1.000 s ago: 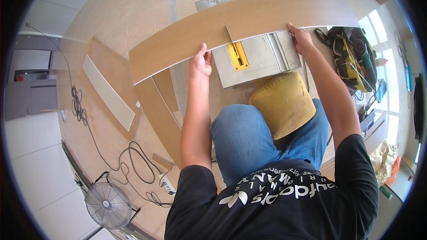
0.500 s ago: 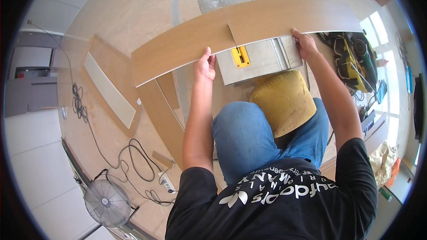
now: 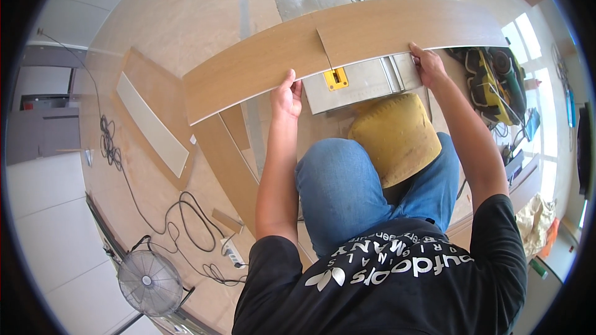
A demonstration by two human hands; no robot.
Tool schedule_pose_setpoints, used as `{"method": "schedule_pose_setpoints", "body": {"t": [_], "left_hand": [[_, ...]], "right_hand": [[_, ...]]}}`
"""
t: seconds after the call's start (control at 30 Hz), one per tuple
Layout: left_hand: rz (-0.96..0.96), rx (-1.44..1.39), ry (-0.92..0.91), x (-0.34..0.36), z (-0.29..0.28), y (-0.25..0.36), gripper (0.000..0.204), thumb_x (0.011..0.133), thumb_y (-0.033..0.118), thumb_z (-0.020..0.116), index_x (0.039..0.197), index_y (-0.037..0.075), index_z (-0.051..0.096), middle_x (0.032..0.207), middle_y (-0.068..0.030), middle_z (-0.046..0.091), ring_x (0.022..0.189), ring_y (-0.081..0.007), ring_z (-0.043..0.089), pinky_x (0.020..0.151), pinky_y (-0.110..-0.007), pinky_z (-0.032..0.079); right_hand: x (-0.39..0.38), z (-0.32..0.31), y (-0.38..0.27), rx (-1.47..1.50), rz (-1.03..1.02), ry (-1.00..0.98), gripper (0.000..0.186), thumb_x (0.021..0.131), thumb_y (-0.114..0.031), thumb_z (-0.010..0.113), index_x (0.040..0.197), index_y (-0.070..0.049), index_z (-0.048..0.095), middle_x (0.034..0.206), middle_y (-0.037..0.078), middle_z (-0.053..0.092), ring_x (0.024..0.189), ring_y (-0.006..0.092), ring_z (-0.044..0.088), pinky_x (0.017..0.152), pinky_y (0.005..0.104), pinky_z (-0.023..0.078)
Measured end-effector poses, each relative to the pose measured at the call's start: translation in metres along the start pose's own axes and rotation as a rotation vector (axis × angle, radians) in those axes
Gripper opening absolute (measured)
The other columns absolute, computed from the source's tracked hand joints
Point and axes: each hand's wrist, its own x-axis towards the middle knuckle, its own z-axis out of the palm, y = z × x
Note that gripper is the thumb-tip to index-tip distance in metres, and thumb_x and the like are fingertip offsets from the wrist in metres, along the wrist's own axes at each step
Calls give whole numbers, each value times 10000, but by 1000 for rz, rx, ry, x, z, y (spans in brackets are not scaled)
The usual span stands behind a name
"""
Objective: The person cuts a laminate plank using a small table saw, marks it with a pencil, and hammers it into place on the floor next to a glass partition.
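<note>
T-shirt [image 3: 397,301], yours: one, black, with short left sleeve [image 3: 273,270] and short right sleeve [image 3: 495,226], both plain black. Your chest print: white lettering [image 3: 406,267] in large and small characters, several rows; white emblem [image 3: 325,277] of pointed, leaf-like lobes alongside. Your jeans [image 3: 341,180]: one pair, blue denim, paler over the left knee. Your forearms [image 3: 277,170]: bare. Your left hand [image 3: 287,96] and right hand [image 3: 429,68]: ungloved.

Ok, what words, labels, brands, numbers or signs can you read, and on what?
Black shirt: white lettering, upside down, and a leaf emblem; wording not copied out.
Metal table: any front-edge marks are too faint to read.
Fan: any hub mark is too small to read.
Board: no lettering shows.
</note>
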Motion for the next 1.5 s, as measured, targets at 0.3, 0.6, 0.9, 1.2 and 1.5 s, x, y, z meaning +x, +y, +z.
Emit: {"method": "schedule_pose_setpoints", "body": {"t": [0.3, 0.6, 0.9, 1.2, 1.5], "left_hand": [[-9, -1, -11, -14, -3, -1, 315, 902, 92, 740, 1186, 150, 618, 1087, 17, 641, 923, -104, 619, 746, -223, 551], [-13, 7, 8, -22, -7, -4, 308, 902, 91, 740, 1179, 145, 616, 1082, 19, 641, 917, -103, 623, 738, -215, 553], [-3, 8, -11, -31, -11, -4, 301, 897, 76, 742, 1166, 133, 623, 1070, -3, 644, 914, -117, 624, 743, -222, 561], [-29, -6, 16, -43, -10, -5, 289, 887, 79, 756, 1147, 115, 635, 1074, -13, 650, 932, -125, 625, 757, -240, 558], [-16, -5, 9, -53, -8, -5, 285, 889, 77, 752, 1148, 114, 637, 1078, -7, 651, 954, -123, 621, 770, -240, 548]], "right_hand": [[-19, -2, 1, 12, 3, -17, 280, 950, -235, 708, 978, 27, 614, 771, 58, 594, 604, 154, 550, 527, 305, 506], [-20, -13, 7, -20, 4, -14, 294, 951, -236, 708, 995, 40, 617, 776, 43, 578, 608, 135, 517, 556, 295, 494], [-29, -16, 13, -10, -17, 2, 323, 950, -225, 710, 1033, 72, 616, 847, 55, 602, 683, 135, 531, 609, 290, 489], [-21, -32, 20, -26, -16, -29, 373, 940, -242, 726, 1071, 81, 589, 846, 48, 596, 702, 125, 524, 609, 273, 450], [-22, -40, 27, -34, -39, -21, 391, 925, -267, 745, 1044, 76, 601, 809, 21, 555, 685, 104, 467, 619, 250, 418]]}}
